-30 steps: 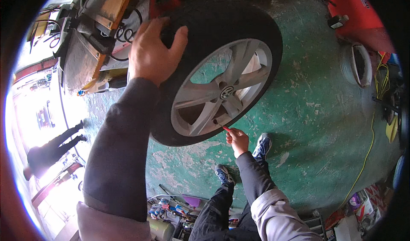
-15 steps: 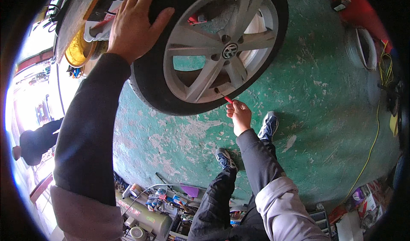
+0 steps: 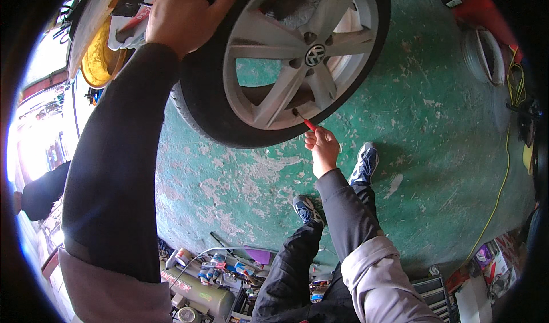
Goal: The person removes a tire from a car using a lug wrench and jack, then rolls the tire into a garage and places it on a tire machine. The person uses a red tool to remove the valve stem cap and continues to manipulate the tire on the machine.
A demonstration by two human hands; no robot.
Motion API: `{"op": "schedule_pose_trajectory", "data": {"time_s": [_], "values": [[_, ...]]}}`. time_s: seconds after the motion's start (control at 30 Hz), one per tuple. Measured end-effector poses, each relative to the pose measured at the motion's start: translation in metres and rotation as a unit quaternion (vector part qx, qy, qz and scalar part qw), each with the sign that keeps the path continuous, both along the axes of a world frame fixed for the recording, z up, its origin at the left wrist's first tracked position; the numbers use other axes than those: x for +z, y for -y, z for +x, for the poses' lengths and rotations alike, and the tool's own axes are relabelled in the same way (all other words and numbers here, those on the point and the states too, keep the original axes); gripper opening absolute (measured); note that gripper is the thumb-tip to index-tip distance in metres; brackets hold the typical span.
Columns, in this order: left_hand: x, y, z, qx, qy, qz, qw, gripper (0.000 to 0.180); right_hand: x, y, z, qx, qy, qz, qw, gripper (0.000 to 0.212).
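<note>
Over the last second your view has shifted, so the wheel (image 3: 315, 55) now sits higher in it, its upper edge cut off by the frame; relative to the wheel itself, your hands have changed little. It is over the upper part of the green floor (image 3: 412, 168), tilted in your view with its spoked face toward you, and you cannot tell from here where it meets the ground. Your left hand (image 3: 186, 14) lies on the tyre (image 3: 206, 102) at its upper left, the grip spread, thumb apart from the fingers, closed around nothing; some fingertips run out of the picture. Your right hand (image 3: 324, 150) keeps its grip closed, fingers and thumb pinching the red-handled tool (image 3: 309, 125) just below the wheel's lower edge. The tool's thin end still points to the dark fitting (image 3: 295, 112) in the lower rim, which looks like a valve; whether the tip touches it or stops just short is too small to tell. With that pairing unchanged, the work appears to remain at this one spot. Near the floor's upper right corner lies a loose rim (image 3: 482, 57), with a yellow cable (image 3: 498, 194) running down the right edge.
</note>
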State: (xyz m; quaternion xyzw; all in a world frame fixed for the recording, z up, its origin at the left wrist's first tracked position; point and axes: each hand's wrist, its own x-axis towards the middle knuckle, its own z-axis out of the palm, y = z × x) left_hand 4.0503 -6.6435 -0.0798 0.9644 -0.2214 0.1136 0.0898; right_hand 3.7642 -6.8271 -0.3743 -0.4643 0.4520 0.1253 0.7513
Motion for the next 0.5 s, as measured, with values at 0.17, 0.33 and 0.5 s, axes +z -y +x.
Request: {"op": "schedule_pose_trajectory", "data": {"time_s": [0.17, 0.33, 0.5], "values": [[-0.001, 0.000, 0.001, 0.005, 0.001, 0.000, 1.000, 0.079, 0.001, -0.002, 0.001, -0.029, -0.021, 0.009, 0.999, 0.024], [0.000, 0.003, 0.002, 0.006, 0.001, 0.001, 1.000, 0.078, 0.008, 0.013, 0.022, 0.116, -0.062, -0.043, 0.990, 0.040], [0.003, 0.006, 0.000, 0.018, -0.001, 0.000, 1.000, 0.078, 0.004, 0.035, 0.042, 0.204, -0.166, 0.019, 0.965, 0.056]]}}
